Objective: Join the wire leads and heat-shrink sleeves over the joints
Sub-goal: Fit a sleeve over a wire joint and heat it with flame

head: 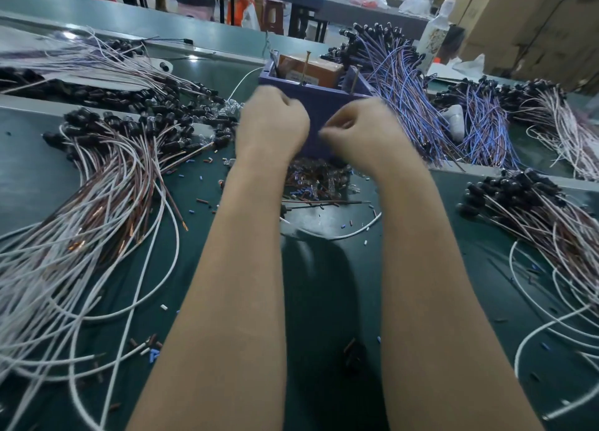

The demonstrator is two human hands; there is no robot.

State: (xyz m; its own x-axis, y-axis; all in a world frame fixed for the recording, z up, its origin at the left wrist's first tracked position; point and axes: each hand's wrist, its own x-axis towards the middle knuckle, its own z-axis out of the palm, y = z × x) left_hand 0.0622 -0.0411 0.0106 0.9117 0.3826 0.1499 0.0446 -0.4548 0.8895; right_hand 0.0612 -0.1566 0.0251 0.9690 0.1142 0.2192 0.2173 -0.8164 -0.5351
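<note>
As motion blurs both | left hand (272,122), right hand (355,134): fingers curled | held thing: cannot tell

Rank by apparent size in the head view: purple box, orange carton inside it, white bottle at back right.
1. purple box
2-3. orange carton and white bottle look about alike; the bottle stands farther back, so no ranking.

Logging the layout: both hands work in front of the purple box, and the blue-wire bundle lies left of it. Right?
No. The head view shows the blue-wire bundle right of the purple box, not left. The left hand and right hand are indeed in front of the box.
</note>
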